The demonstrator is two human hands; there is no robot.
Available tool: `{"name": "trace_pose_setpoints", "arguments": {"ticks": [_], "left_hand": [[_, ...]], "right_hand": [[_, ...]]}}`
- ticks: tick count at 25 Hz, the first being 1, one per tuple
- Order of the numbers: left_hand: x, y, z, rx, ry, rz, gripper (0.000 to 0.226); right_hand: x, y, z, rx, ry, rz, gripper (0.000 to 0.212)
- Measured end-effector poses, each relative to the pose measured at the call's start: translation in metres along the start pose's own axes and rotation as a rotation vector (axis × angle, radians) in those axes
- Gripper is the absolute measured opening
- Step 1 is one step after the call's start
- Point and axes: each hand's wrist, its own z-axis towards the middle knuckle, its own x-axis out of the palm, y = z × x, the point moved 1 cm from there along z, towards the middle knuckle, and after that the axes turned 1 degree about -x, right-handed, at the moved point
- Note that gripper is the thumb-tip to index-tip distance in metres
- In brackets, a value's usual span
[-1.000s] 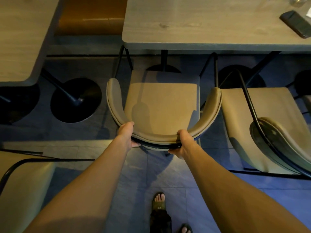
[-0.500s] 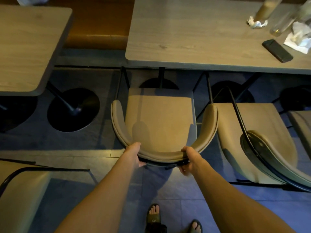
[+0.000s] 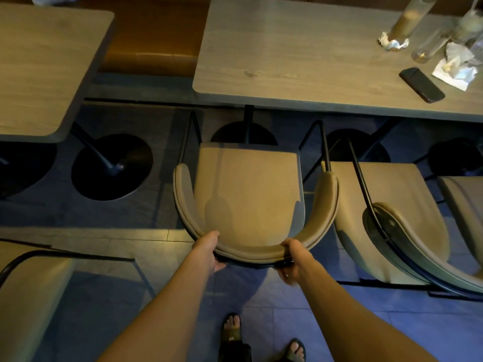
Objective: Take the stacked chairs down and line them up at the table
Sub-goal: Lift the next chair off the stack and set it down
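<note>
Since earlier, chair (image 3: pixel 248 194) has slid toward table (image 3: pixel 300 61) at 12 o'clock. Left hand (image 3: pixel 209 250) and right hand (image 3: pixel 294 259) curl closed around its backrest; neighbour chairs (image 3: pixel 402 218) at 3 still look stacked, so work remains.

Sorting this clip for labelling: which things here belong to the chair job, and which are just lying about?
Part of the job:
- held chair, gripped by left hand and right hand
- table
- neighbouring chair

Lying about:
- phone
- tall glass
- crumpled napkins
</note>
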Motion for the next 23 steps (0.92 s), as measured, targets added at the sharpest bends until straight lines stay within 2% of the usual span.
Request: {"name": "trace_pose_setpoints", "arguments": {"ticks": [8,23], "left_hand": [[-0.002,0.016,-0.007,-0.020,-0.008,-0.001,0.048],[0.001,0.014,-0.003,-0.054,-0.047,-0.059,0.048]], "right_hand": [[-0.014,-0.012,0.009,-0.002,-0.034,0.013,0.047],[-0.011,-0.002,0.009,0.054,-0.071,-0.008,0.046]]}}
